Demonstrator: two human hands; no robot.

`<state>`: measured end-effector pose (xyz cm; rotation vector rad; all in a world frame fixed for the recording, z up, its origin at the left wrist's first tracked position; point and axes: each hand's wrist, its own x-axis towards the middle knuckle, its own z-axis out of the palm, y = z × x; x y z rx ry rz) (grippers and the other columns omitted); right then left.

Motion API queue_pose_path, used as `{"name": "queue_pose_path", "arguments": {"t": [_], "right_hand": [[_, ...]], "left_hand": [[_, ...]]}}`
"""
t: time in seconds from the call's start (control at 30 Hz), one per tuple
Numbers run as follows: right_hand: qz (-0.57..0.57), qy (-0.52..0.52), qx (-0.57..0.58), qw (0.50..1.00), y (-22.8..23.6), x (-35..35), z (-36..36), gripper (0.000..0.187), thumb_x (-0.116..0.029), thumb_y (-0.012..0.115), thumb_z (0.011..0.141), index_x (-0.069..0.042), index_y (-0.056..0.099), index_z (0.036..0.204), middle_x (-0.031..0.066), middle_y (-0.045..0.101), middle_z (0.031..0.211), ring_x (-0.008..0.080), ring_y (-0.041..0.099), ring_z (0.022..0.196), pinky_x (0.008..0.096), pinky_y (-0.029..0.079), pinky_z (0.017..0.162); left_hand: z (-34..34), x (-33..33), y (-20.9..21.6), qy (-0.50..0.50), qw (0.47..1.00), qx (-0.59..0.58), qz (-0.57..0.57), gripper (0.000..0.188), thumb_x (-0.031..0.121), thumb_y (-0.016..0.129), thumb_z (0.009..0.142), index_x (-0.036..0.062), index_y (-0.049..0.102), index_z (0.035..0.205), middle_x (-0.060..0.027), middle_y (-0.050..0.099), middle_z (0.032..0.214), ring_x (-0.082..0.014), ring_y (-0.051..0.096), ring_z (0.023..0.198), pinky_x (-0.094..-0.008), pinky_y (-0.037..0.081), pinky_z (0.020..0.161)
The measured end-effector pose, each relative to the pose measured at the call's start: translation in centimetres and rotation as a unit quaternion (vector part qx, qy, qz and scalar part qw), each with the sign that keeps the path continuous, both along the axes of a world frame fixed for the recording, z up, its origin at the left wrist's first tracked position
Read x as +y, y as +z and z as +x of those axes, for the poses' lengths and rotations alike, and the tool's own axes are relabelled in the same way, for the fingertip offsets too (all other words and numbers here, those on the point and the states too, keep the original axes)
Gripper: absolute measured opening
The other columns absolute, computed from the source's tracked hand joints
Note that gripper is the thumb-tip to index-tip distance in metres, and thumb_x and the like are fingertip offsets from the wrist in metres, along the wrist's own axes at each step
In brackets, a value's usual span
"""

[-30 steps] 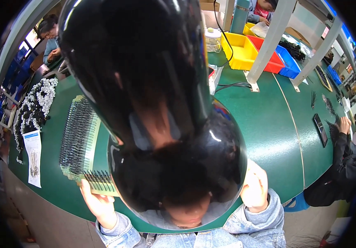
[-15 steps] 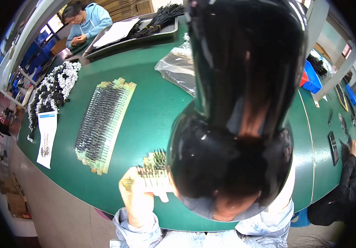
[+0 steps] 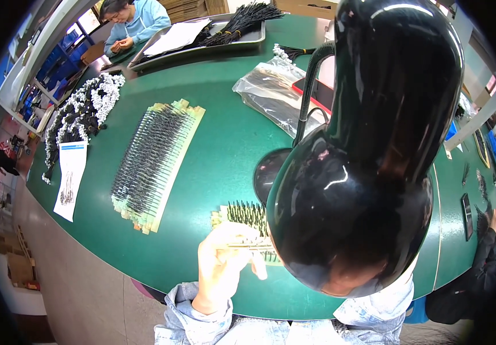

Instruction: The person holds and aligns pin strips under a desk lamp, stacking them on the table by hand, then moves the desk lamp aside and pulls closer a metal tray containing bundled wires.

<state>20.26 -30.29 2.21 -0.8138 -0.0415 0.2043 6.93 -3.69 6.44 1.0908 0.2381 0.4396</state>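
Observation:
My left hand (image 3: 222, 264) is closed, thumb and fingers pinching a thin, pale strip (image 3: 248, 245) seen almost edge-on. The strip runs right, behind a large glossy black lamp head (image 3: 351, 213). Just beyond those fingers lies a small row of yellowish-green strips with black pin-like pieces (image 3: 245, 214), its right side covered by the lamp. Of my right arm, the denim sleeve (image 3: 374, 305) shows below the lamp, whose head hides my right fingers and anything in them. A larger slanted batch of black pin-like pieces on yellow-green strips (image 3: 156, 161) lies to the left.
Far left are black-and-white bundles (image 3: 90, 103) and a white packet (image 3: 71, 181). A metal tray (image 3: 254, 41) with black strands stands at the back, near a person in blue (image 3: 144, 23). A clear plastic bag (image 3: 268, 92) lies beside the lamp's gooseneck (image 3: 307, 86).
The view has shifted, and the lamp sits farther right in it. My left hand's strip has tilted from face-up to nearly edge-on, and the strips on the table behind it now show more.

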Motion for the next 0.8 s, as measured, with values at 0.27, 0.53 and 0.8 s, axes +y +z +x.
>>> {"name": "queue_pose_path", "arguments": {"t": [0.27, 0.53, 0.8], "right_hand": [[0.089, -0.001, 0.039, 0.995, 0.0, 0.4, 0.1, 0.025, -0.029, 0.039, 0.088, -0.008, 0.047, 0.101, 0.0011, 0.052, 0.095, 0.0135, 0.052, 0.077, 0.0312, 0.044, 0.071], [0.045, -0.163, 0.126, 0.978, 1.6, 0.9, -0.4, 0.035, -0.029, 0.037, 0.089, -0.009, 0.041, 0.117, 0.0059, 0.045, 0.118, 0.0156, 0.045, 0.105, 0.0341, 0.038, 0.086], [-0.015, -0.127, 0.016, 0.992, -0.4, 0.1, -0.6, 0.042, -0.032, 0.035, 0.089, -0.009, 0.033, 0.124, 0.0064, 0.032, 0.131, 0.0148, 0.030, 0.119, 0.0336, 0.028, 0.095]], "left_hand": [[0.5, -0.3, 0.0, 0.087, 0.994, 0.053, -0.048, 0.021, 0.005, 0.046, 0.082, -0.0028, 0.044, 0.102, -0.0060, 0.048, 0.092, -0.0098, 0.049, 0.080, -0.0204, 0.040, 0.069], [0.7, -0.6, 0.7, 0.057, 0.998, -0.022, 0.016, 0.032, 0.002, 0.045, 0.081, -0.0073, 0.039, 0.111, -0.0094, 0.049, 0.102, -0.0106, 0.048, 0.088, -0.0219, 0.039, 0.077], [0.2, -0.8, 0.7, 0.082, 0.995, -0.043, 0.040, 0.040, 0.001, 0.044, 0.080, -0.0103, 0.034, 0.117, -0.0148, 0.051, 0.104, -0.0143, 0.051, 0.091, -0.0253, 0.039, 0.080]]}}
